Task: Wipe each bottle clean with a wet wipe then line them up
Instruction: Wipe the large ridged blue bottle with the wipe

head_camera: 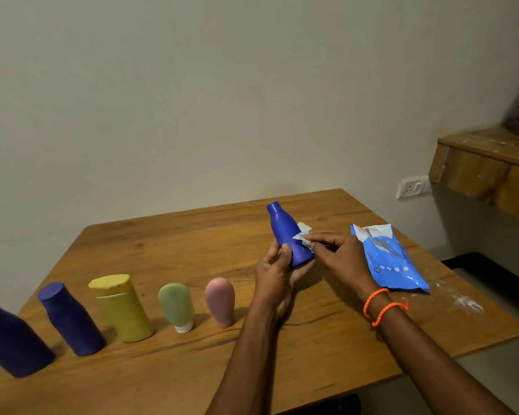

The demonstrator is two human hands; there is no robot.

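You held the blue bottle (288, 235) off the tabletop (168, 235), above its far right part and just left of the wet-wipe pack (388, 259), which lay flat on the wood. Your left hand (277, 271) came up from below and gripped the bottle's wide base, thumb on the near face and the other fingers wrapped behind, so the bottle's long axis ran up and away from you, leaning a little left, with the narrow capped neck at the far end. Your right hand (336, 250) sat on the side of the bottle toward the pack, its fingers (318, 236) pinching a crumpled wet wipe (303, 236) and pressing it to the lower right flank of the body. So the unwiped length of the bottle lay mostly up and left of that wipe, toward the neck, and I judge the next stroke turned on sliding the wipe along that axis or rolling the bottle in your left grip. Your right forearm reached in from the near right, wrist slightly bent, with an orange bracelet (384, 305) on it; your left forearm rose almost straight from the near edge. Well left of the blue bottle, nearer you, five bottles stood in a row: pink bottle (220, 301) closest, then green bottle (177, 305), yellow bottle (123, 307) and two dark blue bottles (71, 319). By my reckoning, this looked like the last one to clean.
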